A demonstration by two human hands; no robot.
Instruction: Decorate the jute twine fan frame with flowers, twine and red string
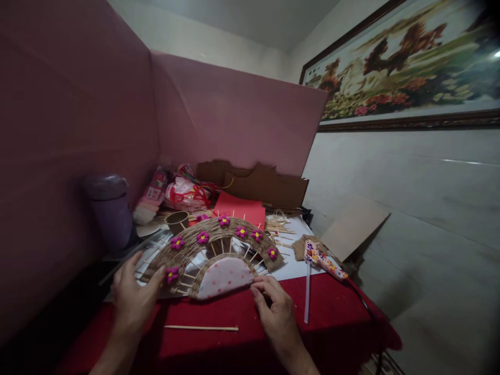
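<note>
A fan-shaped piece lies flat near the front of the worktop, partly on the red cloth that covers it and partly on a white sheet. Its outer band is a broad arch of rough, tan twine woven tight across thin wooden spokes, whose bare ends poke out along both edges. Seven small magenta flowers with yellow centres are spaced along the arch. At the middle sits a smooth half-disc of pale pink fabric with fine dots, rimmed by a narrower band of the same twine.

The left hand rests at the fan's left end, its fingers spread and loose, tips touching the twine by the lowest flower – holding nothing. The right hand is at the lower right corner of the half-disc, fingers bent with the tips against the edge; whether they pinch it cannot be told.

A single thin wooden stick lies on the cloth between the two hands. To the right lie a white strip and a flower-patterned tool with a dark cord. Behind the fan are a red sheet, jagged brown cardboard and a purple lidded container – all backed by matte pink boards
</note>
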